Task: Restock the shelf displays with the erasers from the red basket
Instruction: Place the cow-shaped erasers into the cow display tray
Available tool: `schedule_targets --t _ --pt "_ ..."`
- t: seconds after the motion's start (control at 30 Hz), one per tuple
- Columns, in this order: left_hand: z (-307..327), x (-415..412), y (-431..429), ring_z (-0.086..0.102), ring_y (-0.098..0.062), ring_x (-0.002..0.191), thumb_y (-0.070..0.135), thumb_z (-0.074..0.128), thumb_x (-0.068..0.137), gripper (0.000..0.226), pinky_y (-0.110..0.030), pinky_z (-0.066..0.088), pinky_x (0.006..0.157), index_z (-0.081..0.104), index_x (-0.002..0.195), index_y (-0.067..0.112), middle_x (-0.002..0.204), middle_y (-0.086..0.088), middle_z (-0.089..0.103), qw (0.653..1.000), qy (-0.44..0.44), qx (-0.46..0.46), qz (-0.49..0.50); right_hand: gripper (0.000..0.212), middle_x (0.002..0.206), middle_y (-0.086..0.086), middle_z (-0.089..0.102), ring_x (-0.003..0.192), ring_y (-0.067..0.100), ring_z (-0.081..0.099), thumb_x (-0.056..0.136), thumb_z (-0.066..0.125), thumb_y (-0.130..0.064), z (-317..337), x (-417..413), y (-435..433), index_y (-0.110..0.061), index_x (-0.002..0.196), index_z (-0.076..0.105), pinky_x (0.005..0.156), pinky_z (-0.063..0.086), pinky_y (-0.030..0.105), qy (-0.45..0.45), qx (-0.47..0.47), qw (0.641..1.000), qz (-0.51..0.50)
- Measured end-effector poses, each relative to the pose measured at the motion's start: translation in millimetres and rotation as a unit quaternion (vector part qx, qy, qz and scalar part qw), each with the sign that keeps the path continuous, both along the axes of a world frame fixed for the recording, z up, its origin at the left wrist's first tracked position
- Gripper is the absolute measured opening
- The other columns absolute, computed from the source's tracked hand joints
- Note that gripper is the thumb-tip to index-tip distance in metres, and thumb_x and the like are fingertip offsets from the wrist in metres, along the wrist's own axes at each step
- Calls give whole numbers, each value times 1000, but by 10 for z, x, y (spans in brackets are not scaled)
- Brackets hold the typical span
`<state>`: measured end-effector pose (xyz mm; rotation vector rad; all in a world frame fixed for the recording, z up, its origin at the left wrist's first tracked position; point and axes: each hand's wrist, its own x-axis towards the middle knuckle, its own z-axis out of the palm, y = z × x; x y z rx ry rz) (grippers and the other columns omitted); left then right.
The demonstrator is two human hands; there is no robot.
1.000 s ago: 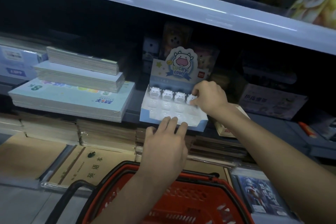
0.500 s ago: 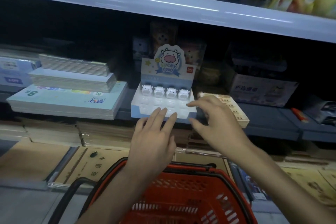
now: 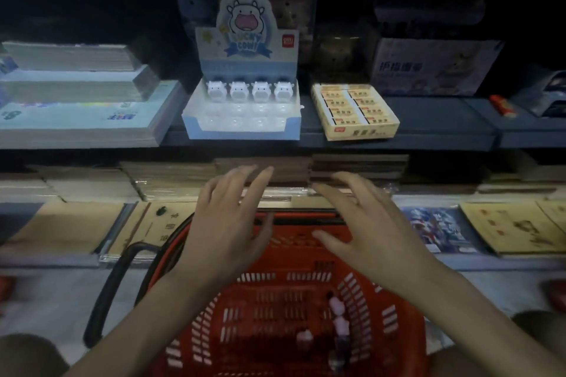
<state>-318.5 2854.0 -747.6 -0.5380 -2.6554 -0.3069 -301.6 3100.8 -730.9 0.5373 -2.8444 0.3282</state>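
Observation:
A blue and white cow display box stands on the middle shelf. Its back row holds several white cow erasers; the front pockets are bare. Below it the red basket holds a few small pink erasers near its right side. My left hand hovers over the basket's far rim, fingers spread, holding nothing. Beside it, my right hand is spread and bare too. Both hands are well below the display box.
A yellow box of flat erasers sits right of the cow box. Stacked notebooks fill the shelf's left. Brown exercise books and covers lie on the lower shelf. The basket's black handle hangs at the left.
My right hand left the last cow eraser in the back row. Both hands pulled back and down from the display box to above the basket. The view tilted downward.

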Motion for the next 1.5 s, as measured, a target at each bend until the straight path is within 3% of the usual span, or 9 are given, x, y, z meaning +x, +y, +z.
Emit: schedule_targets --t 0.27,0.37,0.47,0.57,0.67,0.83,1.07,1.3,1.5 --pt "-568 223 -125 48 -36 138 49 52 96 67 -56 37 113 43 154 16 151 -16 50 994 -66 -88 13 77 157 7 35 143 30 42 91 61 -61 -661 244 261 -27 157 37 114 42 45 -98 52 993 33" --pt "-836 289 -257 49 -42 137 48 60 95 68 -59 37 112 46 152 15 150 -22 50 987 -96 -129 23 79 160 9 30 145 33 37 94 60 -57 -1024 305 394 -28 160 29 117 36 43 -184 113 976 21" --pt "-1083 347 -441 49 -44 137 48 68 92 73 -61 37 113 47 152 15 148 -24 52 976 -128 -167 46 73 156 13 35 142 38 40 94 60 -49 -1316 445 536 -24 158 35 114 37 44 -231 152 961 9" --pt "-1291 426 -710 45 -42 140 50 69 88 80 -59 28 119 42 155 15 149 -24 51 964 -161 -201 72 56 143 11 51 127 37 54 91 62 -36 -1468 607 633 -22 145 53 100 50 44 -230 171 958 26" --pt "-1411 535 -917 42 -44 141 41 74 84 86 -54 0 127 41 156 8 147 -26 52 952 -177 -231 90 42 120 8 67 104 33 68 80 75 -26 -1542 725 651 -20 121 70 85 57 39 -176 183 965 60" --pt "-1410 839 -869 29 -40 153 53 67 83 88 -76 -4 117 40 158 15 156 -19 48 939 -173 -278 107 51 105 10 68 96 33 67 65 84 -25 -1677 950 654 -16 114 72 86 57 40 -146 228 958 91" --pt "-1509 1246 -889 20 -35 158 52 62 87 86 -79 0 116 38 160 13 157 -20 47 927 -186 -302 127 39 122 11 64 114 34 58 81 64 -37 -1831 1195 572 -21 116 71 96 46 45 -253 345 902 55" --pt "-1563 1357 -904 9 -32 161 57 52 90 86 -77 -5 118 33 162 15 161 -17 44 934 -170 -285 131 56 154 12 44 134 34 47 99 51 -46 -2277 904 346 -20 148 47 111 37 41 -283 365 885 59" --pt "-1604 1440 -885 1 -31 162 57 35 96 80 -76 -8 119 29 164 15 165 -15 38 932 -164 -290 139 63 152 15 40 135 36 46 89 67 -23 -2617 430 177 -24 149 47 109 41 43 -302 400 864 48"
